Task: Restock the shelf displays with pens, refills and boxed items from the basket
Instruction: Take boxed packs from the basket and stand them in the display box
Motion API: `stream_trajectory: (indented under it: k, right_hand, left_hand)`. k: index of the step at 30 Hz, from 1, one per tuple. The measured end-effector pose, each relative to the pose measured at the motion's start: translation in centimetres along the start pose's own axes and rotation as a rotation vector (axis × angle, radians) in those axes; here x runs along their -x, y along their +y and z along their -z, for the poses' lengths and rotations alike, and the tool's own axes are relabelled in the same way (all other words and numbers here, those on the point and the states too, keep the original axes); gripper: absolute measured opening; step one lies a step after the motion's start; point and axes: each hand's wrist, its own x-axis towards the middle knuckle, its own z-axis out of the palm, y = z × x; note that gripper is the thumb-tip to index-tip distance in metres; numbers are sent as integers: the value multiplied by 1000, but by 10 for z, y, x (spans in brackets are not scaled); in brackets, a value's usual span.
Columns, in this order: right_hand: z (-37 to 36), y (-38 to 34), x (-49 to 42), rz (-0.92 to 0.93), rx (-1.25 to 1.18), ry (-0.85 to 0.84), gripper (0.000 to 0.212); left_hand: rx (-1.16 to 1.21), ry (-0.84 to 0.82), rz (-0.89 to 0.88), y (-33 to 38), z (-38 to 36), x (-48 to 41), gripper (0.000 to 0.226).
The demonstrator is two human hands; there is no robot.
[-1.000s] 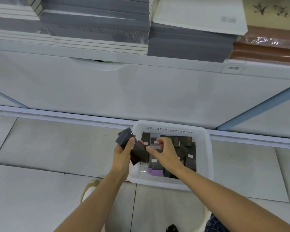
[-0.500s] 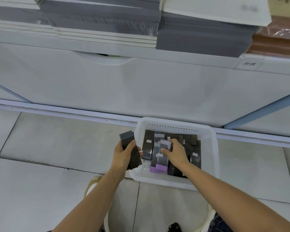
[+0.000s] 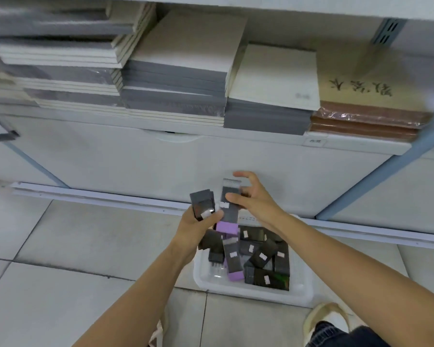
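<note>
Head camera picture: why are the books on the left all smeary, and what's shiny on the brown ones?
Head view: the notebook stacks at left are smeared by motion blur; head view: plastic wrap on the brown notebooks catches light as glare.

Reaching forward with both bare forearms (image 3: 140,284), hands nearly touching. Gripping dark boxes (image 3: 202,200) in left hand (image 3: 198,222), thumb across the front. Pinching a long purple-ended box (image 3: 229,211) in right hand (image 3: 257,202), top fingers (image 3: 242,174) spread loose.

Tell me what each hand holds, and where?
Left hand grips dark boxes by their lower ends; right hand holds purple-ended box by its upper half.
</note>
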Motion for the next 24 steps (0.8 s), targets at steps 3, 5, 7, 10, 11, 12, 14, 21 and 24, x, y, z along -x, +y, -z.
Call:
stream_trajectory:
  k: [3, 5, 7, 10, 11, 12, 14, 21, 24]
  right_hand:
    - [-6, -39, 11, 214, 145, 12, 26]
    - [-7, -60, 19, 330, 220, -7, 33]
    - [-7, -79, 28, 426, 379, -40, 48]
    - [-13, -106, 38, 575, 563, 4, 33]
    - [-17, -117, 41, 628, 559, 44, 29]
    - [-21, -127, 44, 685, 535, 77, 25]
    - [-27, -149, 49, 799, 495, 126, 15]
    - [-46, -235, 63, 831, 208, 187, 5]
    - [-48, -272, 68, 830, 157, 109, 18]
  left_hand:
    - [59, 51, -23, 36, -2, 12, 29]
    - [78, 90, -47, 63, 2, 21, 21]
    - [82, 97, -73, 91, 9, 31, 16]
    - [103, 52, -72, 131, 16, 48, 22]
    - [118, 23, -62, 143, 17, 55, 24]
    - [139, -13, -55, 155, 17, 61, 24]
    - [197, -85, -66, 178, 15, 75, 24]
    - [60, -86, -364, 250, 14, 116, 22]
    - [-49, -8, -455, 274, 17, 125, 18]
